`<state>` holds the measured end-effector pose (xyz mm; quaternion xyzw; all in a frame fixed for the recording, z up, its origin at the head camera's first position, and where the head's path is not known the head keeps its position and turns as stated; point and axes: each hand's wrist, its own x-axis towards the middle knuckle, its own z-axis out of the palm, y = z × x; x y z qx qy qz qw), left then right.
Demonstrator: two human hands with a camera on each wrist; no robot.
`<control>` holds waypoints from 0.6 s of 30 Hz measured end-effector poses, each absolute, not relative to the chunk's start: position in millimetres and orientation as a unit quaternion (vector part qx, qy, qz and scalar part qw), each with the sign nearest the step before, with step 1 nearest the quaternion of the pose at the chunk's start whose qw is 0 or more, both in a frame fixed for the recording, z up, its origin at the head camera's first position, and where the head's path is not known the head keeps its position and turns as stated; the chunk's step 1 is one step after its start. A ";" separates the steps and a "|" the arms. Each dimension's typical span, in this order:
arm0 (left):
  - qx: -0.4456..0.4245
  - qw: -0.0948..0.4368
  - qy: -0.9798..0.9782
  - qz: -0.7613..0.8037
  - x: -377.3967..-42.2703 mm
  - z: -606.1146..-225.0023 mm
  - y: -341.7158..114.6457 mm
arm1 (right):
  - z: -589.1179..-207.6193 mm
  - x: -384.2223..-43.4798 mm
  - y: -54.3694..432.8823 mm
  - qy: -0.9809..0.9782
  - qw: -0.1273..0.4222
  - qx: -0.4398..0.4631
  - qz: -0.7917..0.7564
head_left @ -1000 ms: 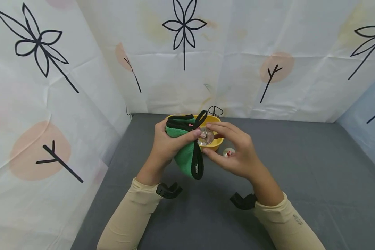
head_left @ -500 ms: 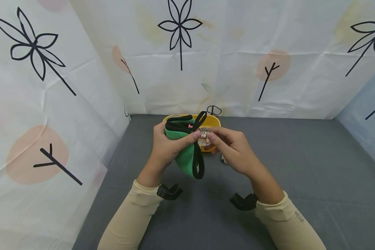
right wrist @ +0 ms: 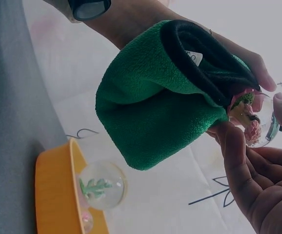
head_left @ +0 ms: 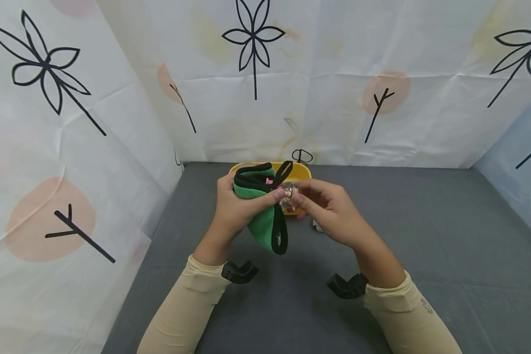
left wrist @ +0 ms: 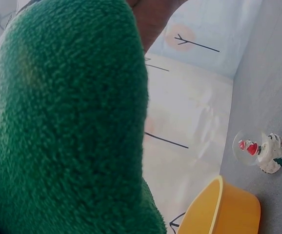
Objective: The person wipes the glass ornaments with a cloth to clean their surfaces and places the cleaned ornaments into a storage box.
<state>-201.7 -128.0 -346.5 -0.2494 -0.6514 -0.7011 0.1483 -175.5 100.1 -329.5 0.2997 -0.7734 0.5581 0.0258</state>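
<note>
My left hand (head_left: 239, 204) grips a folded green cloth (head_left: 263, 226) with black edging and a black loop. Its thumb lies against a small clear snow globe (head_left: 289, 192), which sits at the cloth's edge. Pink and green figures show inside that globe (right wrist: 253, 117) in the right wrist view. My right hand (head_left: 332, 211) pinches the globe between thumb and fingers. In the left wrist view the cloth (left wrist: 72, 122) hides most of the left hand.
Behind the hands stands a yellow tub (head_left: 303, 172); a clear globe with a green figure (right wrist: 99, 187) and a smaller pinkish ball (right wrist: 86, 220) show in it. A second snow globe (left wrist: 272, 153) with red and white figures stands on the grey table (head_left: 425, 246) beside the tub.
My right hand's fingers have closed in from a wide spread to a pinch on the snow globe. The left hand has kept the cloth in nearly the same place.
</note>
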 end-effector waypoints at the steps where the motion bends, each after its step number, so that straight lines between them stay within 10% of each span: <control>1: -0.249 0.148 -0.652 -0.700 -201.9 -346.4 -128.2 | -329.7 -175.3 100.1 -0.773 0.028 0.301 0.557; 18: -0.249 0.132 -0.663 -0.694 -205.1 -346.5 -134.7 | -338.1 -174.2 91.5 -0.763 0.117 0.337 0.539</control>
